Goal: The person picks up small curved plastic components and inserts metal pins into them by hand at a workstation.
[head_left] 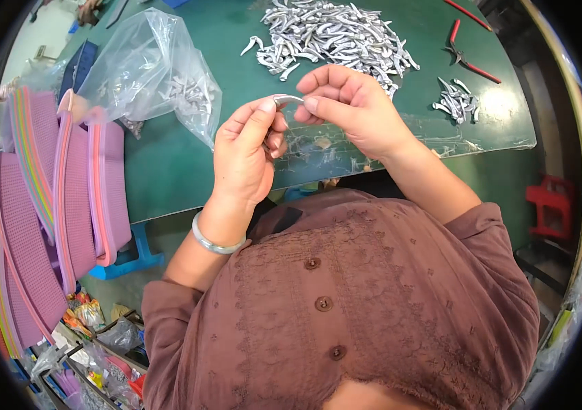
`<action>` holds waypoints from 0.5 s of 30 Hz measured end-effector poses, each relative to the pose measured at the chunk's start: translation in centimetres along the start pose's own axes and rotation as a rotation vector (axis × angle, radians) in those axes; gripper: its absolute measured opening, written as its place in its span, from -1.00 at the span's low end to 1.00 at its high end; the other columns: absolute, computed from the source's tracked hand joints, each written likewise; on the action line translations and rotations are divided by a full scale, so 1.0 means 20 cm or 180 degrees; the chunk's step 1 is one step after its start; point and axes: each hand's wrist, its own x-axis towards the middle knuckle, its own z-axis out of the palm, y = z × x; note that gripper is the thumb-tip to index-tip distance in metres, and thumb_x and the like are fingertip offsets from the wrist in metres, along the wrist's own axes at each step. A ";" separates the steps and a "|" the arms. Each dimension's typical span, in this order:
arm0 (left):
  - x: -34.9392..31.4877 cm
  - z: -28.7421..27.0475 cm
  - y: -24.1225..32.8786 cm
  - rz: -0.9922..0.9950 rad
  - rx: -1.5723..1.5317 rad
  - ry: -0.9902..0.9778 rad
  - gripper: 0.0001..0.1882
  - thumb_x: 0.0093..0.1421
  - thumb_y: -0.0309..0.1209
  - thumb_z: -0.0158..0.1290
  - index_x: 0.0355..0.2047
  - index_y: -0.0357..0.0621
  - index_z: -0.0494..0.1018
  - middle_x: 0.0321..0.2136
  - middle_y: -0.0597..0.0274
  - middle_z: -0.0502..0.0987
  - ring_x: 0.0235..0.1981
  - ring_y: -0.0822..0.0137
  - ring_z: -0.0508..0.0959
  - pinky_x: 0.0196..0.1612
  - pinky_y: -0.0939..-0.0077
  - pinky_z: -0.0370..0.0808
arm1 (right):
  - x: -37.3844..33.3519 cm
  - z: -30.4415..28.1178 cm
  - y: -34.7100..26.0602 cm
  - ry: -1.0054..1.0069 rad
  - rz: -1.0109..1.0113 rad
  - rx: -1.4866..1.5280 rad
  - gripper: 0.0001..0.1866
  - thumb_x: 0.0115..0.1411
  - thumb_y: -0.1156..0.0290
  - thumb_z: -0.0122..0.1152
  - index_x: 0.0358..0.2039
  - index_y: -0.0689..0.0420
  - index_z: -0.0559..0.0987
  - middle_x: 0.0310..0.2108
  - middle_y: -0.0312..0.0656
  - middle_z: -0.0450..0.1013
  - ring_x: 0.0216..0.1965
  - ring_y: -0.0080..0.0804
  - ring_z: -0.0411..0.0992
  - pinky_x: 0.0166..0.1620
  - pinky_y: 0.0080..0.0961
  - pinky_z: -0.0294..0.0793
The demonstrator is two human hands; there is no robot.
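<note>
Between my two hands is a small curved silver metal piece [288, 98], held above the near edge of the green table. My left hand [246, 140], with a pale bangle on its wrist, pinches one end between thumb and fingers. The thumb and forefinger of my right hand [352, 109] close on the other end, its remaining fingers curled. A large heap of similar silver pieces [332, 37] lies just beyond my hands. To the right sits a smaller pile of these pieces [456, 101].
A clear plastic bag [147, 65] with more silver pieces lies at the left on the green table [168, 164]. Red-handled pliers [467, 58] rest at the far right. Purple woven bags with striped trim [72, 198] stand on the left. A red stool [550, 205] is at the right.
</note>
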 end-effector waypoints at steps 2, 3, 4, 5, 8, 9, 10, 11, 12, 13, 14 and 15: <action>-0.01 0.00 0.00 -0.0015 -0.0096 0.0009 -0.86 0.13 -0.40 -0.03 -0.38 -0.23 0.44 -0.63 0.36 0.39 -0.68 0.59 0.28 -0.65 0.74 0.18 | -0.01 0.01 0.00 0.0041 -0.0015 -0.0131 -0.80 0.08 0.52 0.03 -0.25 0.27 0.38 -0.43 -0.23 0.44 -0.37 -0.58 0.42 -0.25 -0.64 0.40; -0.01 0.00 0.00 -0.0056 -0.0081 -0.0025 -0.84 0.15 -0.38 -0.06 -0.37 -0.22 0.43 -0.60 0.36 0.38 -0.67 0.59 0.26 -0.63 0.74 0.18 | -0.01 0.01 0.00 0.0024 -0.0001 -0.0309 -0.78 0.08 0.53 0.03 -0.22 0.27 0.36 -0.42 -0.23 0.44 -0.36 -0.57 0.42 -0.24 -0.63 0.41; -0.01 -0.01 0.00 -0.0096 -0.0065 -0.0057 -0.82 0.16 -0.37 -0.09 -0.35 -0.21 0.42 -0.58 0.36 0.37 -0.66 0.58 0.25 -0.61 0.74 0.17 | -0.01 0.02 0.00 0.0007 0.0015 -0.0488 -0.76 0.08 0.53 0.02 -0.20 0.28 0.35 -0.41 -0.22 0.44 -0.36 -0.57 0.42 -0.24 -0.63 0.41; -0.01 -0.02 0.01 -0.0084 -0.0071 -0.0069 -0.82 0.16 -0.37 -0.09 -0.35 -0.21 0.42 -0.58 0.36 0.37 -0.66 0.58 0.25 -0.61 0.74 0.17 | -0.01 0.03 -0.01 0.0006 0.0004 -0.0502 -0.76 0.08 0.53 0.02 -0.20 0.28 0.35 -0.41 -0.22 0.44 -0.36 -0.57 0.42 -0.24 -0.63 0.41; 0.00 -0.05 0.01 -0.0251 -0.0496 -0.0039 -0.85 0.14 -0.38 -0.03 -0.40 -0.20 0.44 -0.62 0.37 0.37 -0.68 0.58 0.26 -0.63 0.73 0.19 | -0.02 0.05 -0.03 -0.0159 -0.0017 -0.0405 -0.75 0.10 0.52 -0.01 -0.17 0.28 0.34 -0.41 -0.23 0.44 -0.33 -0.57 0.41 -0.23 -0.63 0.40; -0.01 -0.05 0.02 -0.0338 -0.0489 -0.0011 -0.83 0.16 -0.35 -0.07 -0.40 -0.20 0.40 -0.61 0.37 0.34 -0.66 0.58 0.24 -0.62 0.73 0.18 | -0.02 0.05 -0.03 -0.0115 -0.0020 -0.0402 -0.76 0.10 0.52 -0.04 -0.19 0.29 0.35 -0.43 -0.21 0.44 -0.34 -0.58 0.39 -0.23 -0.64 0.38; -0.01 -0.06 0.02 -0.0425 -0.0482 0.0018 -0.81 0.18 -0.32 -0.11 -0.40 -0.20 0.36 -0.60 0.37 0.31 -0.65 0.58 0.21 -0.61 0.74 0.16 | -0.02 0.05 -0.03 -0.0072 -0.0023 -0.0398 -0.78 0.10 0.53 -0.07 -0.21 0.30 0.35 -0.45 -0.20 0.44 -0.35 -0.59 0.38 -0.23 -0.65 0.36; -0.01 -0.06 0.02 -0.0419 -0.0488 0.0013 -0.81 0.18 -0.32 -0.11 -0.40 -0.20 0.36 -0.60 0.37 0.31 -0.65 0.58 0.21 -0.61 0.74 0.16 | -0.03 0.05 -0.03 -0.0074 -0.0027 -0.0406 -0.78 0.10 0.53 -0.07 -0.21 0.30 0.35 -0.45 -0.20 0.44 -0.35 -0.59 0.38 -0.23 -0.65 0.36; -0.01 -0.07 0.03 -0.0434 -0.0522 -0.0028 -0.81 0.18 -0.32 -0.11 -0.40 -0.20 0.36 -0.60 0.38 0.30 -0.64 0.58 0.20 -0.60 0.74 0.16 | -0.03 0.04 -0.03 -0.0096 0.0029 -0.0463 -0.78 0.10 0.53 -0.08 -0.21 0.30 0.35 -0.44 -0.20 0.44 -0.35 -0.59 0.38 -0.22 -0.65 0.35; -0.01 -0.08 0.03 -0.0448 -0.0555 -0.0068 -0.80 0.18 -0.31 -0.12 -0.39 -0.20 0.36 -0.60 0.38 0.28 -0.64 0.58 0.20 -0.60 0.74 0.16 | -0.03 0.04 -0.02 -0.0118 0.0084 -0.0519 -0.77 0.11 0.53 -0.09 -0.20 0.29 0.35 -0.44 -0.20 0.43 -0.35 -0.59 0.37 -0.22 -0.65 0.35; -0.01 -0.08 0.03 -0.0443 -0.0559 -0.0075 -0.80 0.18 -0.31 -0.12 -0.39 -0.20 0.36 -0.60 0.38 0.28 -0.64 0.58 0.20 -0.60 0.74 0.16 | -0.03 0.04 -0.01 -0.0118 0.0079 -0.0527 -0.77 0.11 0.53 -0.09 -0.20 0.29 0.35 -0.44 -0.20 0.43 -0.35 -0.59 0.37 -0.22 -0.65 0.35; -0.01 -0.08 0.03 -0.0460 -0.0579 -0.0051 -0.80 0.18 -0.32 -0.12 -0.39 -0.20 0.36 -0.60 0.38 0.28 -0.64 0.57 0.20 -0.60 0.74 0.17 | -0.04 0.04 -0.01 -0.0148 0.0097 -0.0547 -0.77 0.12 0.51 -0.07 -0.19 0.27 0.35 -0.42 -0.22 0.43 -0.34 -0.59 0.38 -0.21 -0.64 0.36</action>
